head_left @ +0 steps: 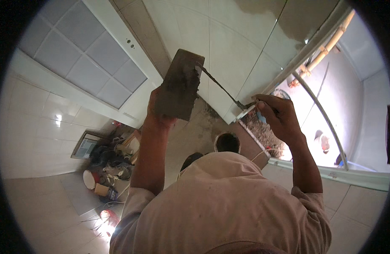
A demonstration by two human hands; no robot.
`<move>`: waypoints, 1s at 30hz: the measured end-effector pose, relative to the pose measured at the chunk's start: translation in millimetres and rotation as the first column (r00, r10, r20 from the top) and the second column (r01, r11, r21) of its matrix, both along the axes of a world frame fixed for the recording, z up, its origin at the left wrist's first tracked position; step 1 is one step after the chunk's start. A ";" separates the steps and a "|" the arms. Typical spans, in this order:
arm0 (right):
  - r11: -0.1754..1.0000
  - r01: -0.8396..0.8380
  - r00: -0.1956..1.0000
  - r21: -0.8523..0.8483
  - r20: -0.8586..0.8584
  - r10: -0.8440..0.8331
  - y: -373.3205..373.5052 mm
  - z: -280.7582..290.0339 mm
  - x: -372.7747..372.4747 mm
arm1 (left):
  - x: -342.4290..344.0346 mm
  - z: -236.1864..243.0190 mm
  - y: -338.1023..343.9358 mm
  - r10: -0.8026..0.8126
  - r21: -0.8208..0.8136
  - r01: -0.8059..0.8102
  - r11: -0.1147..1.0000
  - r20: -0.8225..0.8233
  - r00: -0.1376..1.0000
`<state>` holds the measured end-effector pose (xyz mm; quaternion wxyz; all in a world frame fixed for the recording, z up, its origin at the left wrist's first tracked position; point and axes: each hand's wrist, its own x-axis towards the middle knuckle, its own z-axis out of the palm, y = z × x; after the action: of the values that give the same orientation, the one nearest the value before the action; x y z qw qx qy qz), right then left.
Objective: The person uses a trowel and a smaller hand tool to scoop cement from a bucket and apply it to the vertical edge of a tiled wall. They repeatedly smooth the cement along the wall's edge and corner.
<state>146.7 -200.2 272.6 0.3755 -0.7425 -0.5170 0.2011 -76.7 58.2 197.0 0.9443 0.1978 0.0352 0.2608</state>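
While the left hand [159, 111] grips the lower edge of a grey, mortar-smeared tile [178, 84], the slab stands raised and tilted, its top corner reaching up in front of the pale wall tiles [229, 51] beyond. Fingers curl behind the slab, with the thumb side at its near left corner. To the right, the right hand [277, 116] is clenched around the handle of a trowel [226, 91]; its thin dark shank runs up and to the left, and its tip touches the right edge of the slab near the top. A bit of blue shows just under the right fingers; what it is cannot be told.

Between the two forearms, farther off, lies a dark round opening [227, 142] in a rough cement floor, with a bed of rubble [265, 133] just right of it. A curved metal rail [322, 114] sweeps down the right side above a white ledge. Well to the left, near a floor vent [86, 146], sits a heap of tools and containers [112, 163]. A bright work lamp [107, 222] glows at the near left.
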 end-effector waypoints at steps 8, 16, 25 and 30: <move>0.959 -0.028 0.988 -0.282 0.138 0.070 -7.3 -20.1 -14.8 | 7.4 -28.4 -0.2 -0.055 0.099 0.084 0.992 -0.262 0.964; 0.993 0.002 1.000 -0.116 -0.026 -0.005 -23.7 -37.5 -26.2 | 21.9 -50.0 -0.9 -0.171 -0.055 0.162 0.985 -0.272 0.947; 1.000 -0.003 1.000 0.027 -0.019 0.004 -38.4 -93.9 -8.2 | 59.8 -29.7 -25.9 -0.145 -0.036 0.153 0.988 -0.591 0.794; 0.991 -0.019 0.874 -0.135 -0.484 -0.049 -61.5 -107.3 -8.2 | 84.9 -40.1 -33.1 -0.185 0.094 0.256 0.962 -0.464 0.867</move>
<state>138.5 -261.7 165.3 0.4437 -0.6957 -0.3855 0.4129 8.2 25.0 156.9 0.9159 0.3271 0.2100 0.1000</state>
